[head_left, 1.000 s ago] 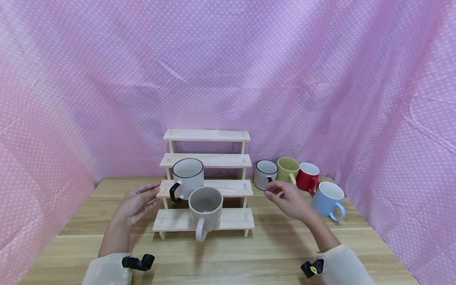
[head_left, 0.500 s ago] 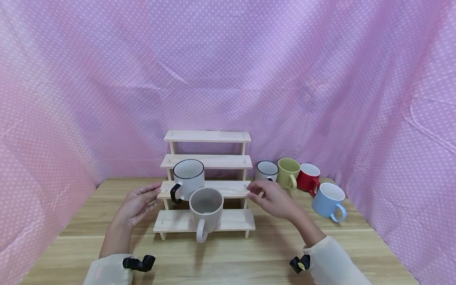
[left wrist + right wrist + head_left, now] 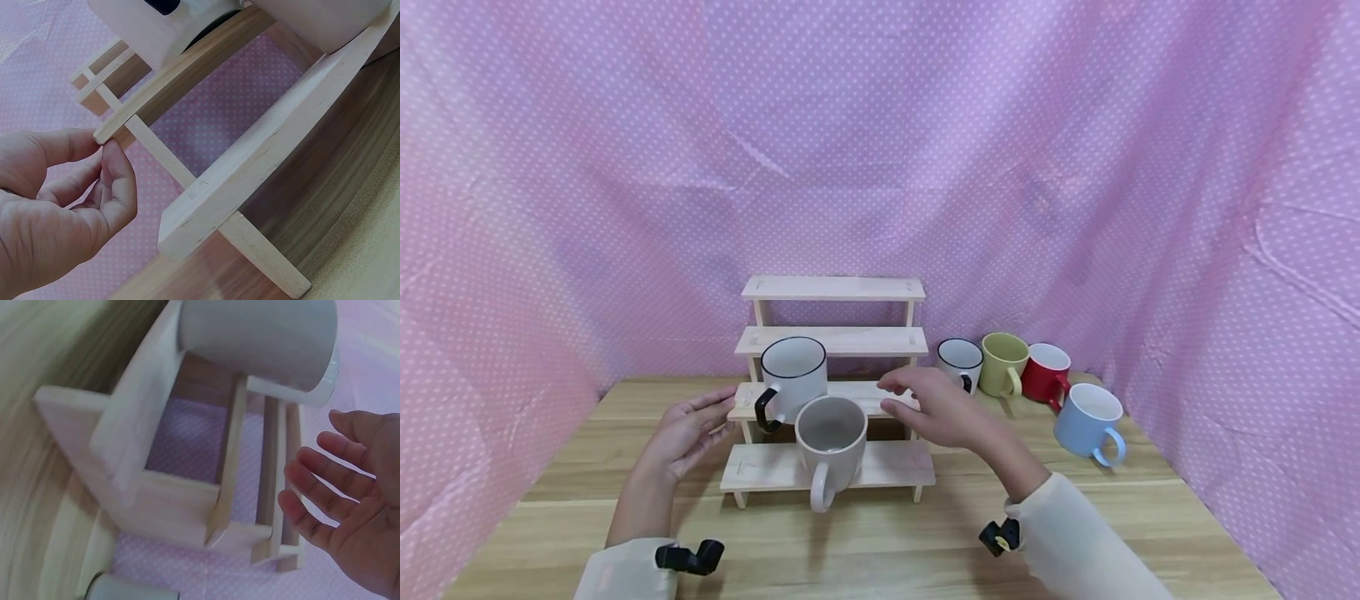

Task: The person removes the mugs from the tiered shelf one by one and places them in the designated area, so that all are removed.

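Note:
A wooden step rack (image 3: pixel 831 287) with several tiers stands on the table. My left hand (image 3: pixel 688 433) pinches the left end of its second tier from the bottom, thumb and fingertip on the board's corner (image 3: pixel 106 132) in the left wrist view. On that tier sits a white mug (image 3: pixel 793 379) with a black rim and black handle, turned left. A greyish-beige mug (image 3: pixel 831 442) stands on the lowest tier, handle toward me. My right hand (image 3: pixel 940 408) hovers over the right part of the second tier, fingers relaxed and apart from the mugs; the right wrist view shows its palm (image 3: pixel 375 519) holding nothing.
Right of the rack, a smaller white mug (image 3: pixel 958 358) with a black rim, a yellow-green mug (image 3: pixel 1002 367), a red mug (image 3: pixel 1043 375) and a light blue mug (image 3: pixel 1084 421) stand on the wooden table (image 3: pixel 865 550). A pink dotted cloth (image 3: pixel 850 150) hangs behind.
My right hand has moved left, from beside the smaller white mug to over the rack's second tier, its fingers spreading a little. My left hand has kept its place at the board's end.

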Motion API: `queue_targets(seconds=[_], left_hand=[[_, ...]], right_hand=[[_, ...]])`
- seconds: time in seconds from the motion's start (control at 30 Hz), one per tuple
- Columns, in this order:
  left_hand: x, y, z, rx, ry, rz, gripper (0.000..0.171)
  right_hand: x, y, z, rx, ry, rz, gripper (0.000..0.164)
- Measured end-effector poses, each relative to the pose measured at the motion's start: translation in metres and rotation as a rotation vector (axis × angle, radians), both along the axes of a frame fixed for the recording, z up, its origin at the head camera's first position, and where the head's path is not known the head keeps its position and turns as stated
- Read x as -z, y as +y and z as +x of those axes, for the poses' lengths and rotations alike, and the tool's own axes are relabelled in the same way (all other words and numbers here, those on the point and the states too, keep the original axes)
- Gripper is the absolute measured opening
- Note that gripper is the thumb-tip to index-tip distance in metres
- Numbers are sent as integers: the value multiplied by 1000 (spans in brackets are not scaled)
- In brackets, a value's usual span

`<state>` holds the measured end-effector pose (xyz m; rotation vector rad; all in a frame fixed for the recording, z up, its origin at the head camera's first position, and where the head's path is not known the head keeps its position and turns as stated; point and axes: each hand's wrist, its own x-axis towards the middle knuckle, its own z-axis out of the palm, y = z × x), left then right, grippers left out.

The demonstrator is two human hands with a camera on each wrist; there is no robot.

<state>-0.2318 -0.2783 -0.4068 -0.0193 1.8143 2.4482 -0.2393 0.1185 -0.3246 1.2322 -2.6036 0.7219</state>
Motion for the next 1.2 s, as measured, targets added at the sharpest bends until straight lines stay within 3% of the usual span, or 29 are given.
queue_targets(seconds=[0.4, 0.77, 0.97, 1.2], left_hand=[[2, -2, -2, -6, 13, -14, 23], [1, -1, 0, -4, 11, -20, 22], [0, 0, 0, 3, 7, -7, 22], [-1, 1, 0, -4, 5, -11, 21]], right_hand=[[-20, -43, 3, -122, 53, 10, 29], [-27, -85, 12, -207, -53, -11, 32], [-31, -101, 20, -264, -233, -102, 28], [-32, -114, 28, -172, -536, -176, 32]])
